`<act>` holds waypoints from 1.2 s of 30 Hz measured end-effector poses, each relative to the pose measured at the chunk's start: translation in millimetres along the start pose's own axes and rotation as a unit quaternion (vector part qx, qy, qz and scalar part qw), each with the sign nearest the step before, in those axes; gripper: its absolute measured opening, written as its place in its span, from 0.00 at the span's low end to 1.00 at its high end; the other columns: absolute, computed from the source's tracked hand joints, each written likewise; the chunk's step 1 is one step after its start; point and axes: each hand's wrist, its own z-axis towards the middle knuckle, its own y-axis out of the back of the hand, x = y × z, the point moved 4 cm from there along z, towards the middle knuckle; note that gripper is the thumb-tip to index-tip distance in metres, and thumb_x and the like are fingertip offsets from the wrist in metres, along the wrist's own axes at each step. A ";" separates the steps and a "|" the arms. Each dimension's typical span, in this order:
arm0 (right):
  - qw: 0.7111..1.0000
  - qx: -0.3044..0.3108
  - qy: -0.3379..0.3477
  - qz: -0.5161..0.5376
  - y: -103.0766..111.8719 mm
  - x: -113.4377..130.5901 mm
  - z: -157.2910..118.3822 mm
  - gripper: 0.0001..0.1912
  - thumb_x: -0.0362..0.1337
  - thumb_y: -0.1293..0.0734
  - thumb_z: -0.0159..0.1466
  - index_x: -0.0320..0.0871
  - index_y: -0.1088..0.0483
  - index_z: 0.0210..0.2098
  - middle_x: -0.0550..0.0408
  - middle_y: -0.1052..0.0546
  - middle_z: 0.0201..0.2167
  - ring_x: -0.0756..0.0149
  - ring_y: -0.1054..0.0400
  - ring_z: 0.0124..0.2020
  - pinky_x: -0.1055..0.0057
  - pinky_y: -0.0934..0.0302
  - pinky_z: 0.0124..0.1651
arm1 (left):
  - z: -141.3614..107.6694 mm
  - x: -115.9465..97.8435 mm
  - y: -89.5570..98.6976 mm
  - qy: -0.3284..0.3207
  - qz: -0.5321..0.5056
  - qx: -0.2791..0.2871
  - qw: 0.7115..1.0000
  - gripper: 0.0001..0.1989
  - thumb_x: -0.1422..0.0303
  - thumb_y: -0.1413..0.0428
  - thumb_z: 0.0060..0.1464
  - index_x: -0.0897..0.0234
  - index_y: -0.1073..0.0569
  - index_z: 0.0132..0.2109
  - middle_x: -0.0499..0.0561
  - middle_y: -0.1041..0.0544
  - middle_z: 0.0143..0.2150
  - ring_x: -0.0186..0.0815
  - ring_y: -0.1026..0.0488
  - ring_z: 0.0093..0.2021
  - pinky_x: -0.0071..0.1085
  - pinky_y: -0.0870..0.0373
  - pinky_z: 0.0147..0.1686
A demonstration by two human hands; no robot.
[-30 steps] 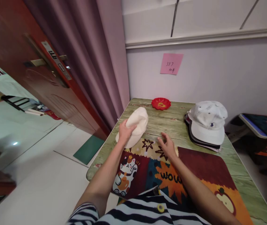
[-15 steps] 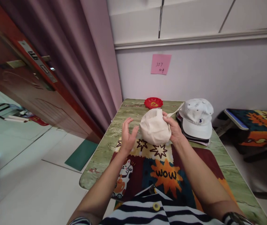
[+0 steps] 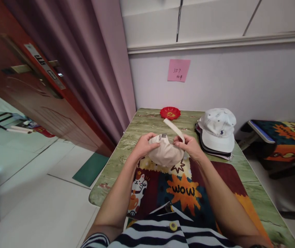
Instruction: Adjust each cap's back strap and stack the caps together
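Between my two hands I have a cream cap (image 3: 166,155), raised over the patterned mat (image 3: 160,193). Its back opening and a small inside label face up toward me. My left hand (image 3: 147,144) pinches the left edge of the cap, thumb on top. At the right edge, my right hand (image 3: 188,146) grips the cap by the base of its back strap (image 3: 174,128). The strap's loose end sticks up toward the far left. The cap's brim is hidden from view.
Right of my hands, a white cap (image 3: 218,129) tops a stack of caps on the green table (image 3: 111,172). A red scalloped dish (image 3: 170,113) sits near the wall, under a pink note (image 3: 178,70). A stool with a printed cover (image 3: 287,137) stands at right.
My left hand has gone from open beside the cap to holding its edge. The cap has tipped and come lower, its opening now showing, and the strap points left instead of right.
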 end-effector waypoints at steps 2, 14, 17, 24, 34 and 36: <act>0.999 -0.039 0.020 -0.002 3.3 12.4 -5.7 0.18 0.48 0.21 0.51 0.43 0.26 0.30 0.60 0.28 0.23 0.71 0.39 0.24 0.74 0.46 0.27 | -6.3 -6.8 1.5 -0.007 -0.017 -0.010 1.000 0.16 0.62 0.33 0.43 0.64 0.24 0.38 0.47 0.23 0.35 0.36 0.27 0.36 0.29 0.33 0.36; 0.966 0.007 0.050 -0.254 -16.8 31.9 -29.9 0.17 0.52 0.33 0.65 0.45 0.26 0.37 0.56 0.24 0.27 0.66 0.35 0.26 0.70 0.45 0.29 | -14.6 -2.3 -5.9 -0.036 -0.065 -0.050 0.996 0.09 0.63 0.37 0.52 0.63 0.24 0.34 0.48 0.24 0.33 0.34 0.29 0.34 0.28 0.34 0.36; 0.922 -0.006 0.040 -0.385 -20.4 21.4 -31.8 0.19 0.54 0.34 0.66 0.45 0.24 0.41 0.51 0.20 0.37 0.62 0.30 0.32 0.68 0.41 0.34 | -14.9 -3.1 -6.8 -0.050 -0.085 -0.059 0.993 0.08 0.63 0.38 0.53 0.63 0.26 0.35 0.48 0.25 0.33 0.33 0.29 0.34 0.27 0.34 0.36; 0.813 -0.105 -0.046 -0.571 -5.2 7.6 -27.1 0.26 0.58 0.38 0.66 0.42 0.23 0.37 0.37 0.21 0.36 0.49 0.26 0.37 0.62 0.41 0.36 | -14.8 -3.0 -11.0 -0.039 -0.108 -0.085 0.990 0.07 0.64 0.40 0.54 0.63 0.28 0.38 0.47 0.26 0.32 0.31 0.30 0.31 0.26 0.36 0.32; 0.997 0.003 -0.071 -0.013 -27.3 3.3 -17.8 0.21 0.55 0.29 0.57 0.43 0.27 0.36 0.55 0.23 0.28 0.68 0.32 0.24 0.71 0.38 0.29 | 8.3 17.3 -20.9 -0.073 -0.187 -0.094 0.975 0.08 0.64 0.40 0.52 0.62 0.28 0.38 0.50 0.23 0.41 0.34 0.27 0.40 0.28 0.32 0.43; 0.997 -0.001 -0.074 0.014 -32.5 3.2 -16.1 0.23 0.57 0.31 0.58 0.43 0.26 0.36 0.56 0.24 0.27 0.71 0.35 0.21 0.72 0.39 0.26 | 7.4 21.3 -23.6 -0.067 -0.178 -0.087 0.978 0.09 0.64 0.40 0.53 0.62 0.28 0.39 0.50 0.23 0.41 0.33 0.27 0.40 0.28 0.32 0.43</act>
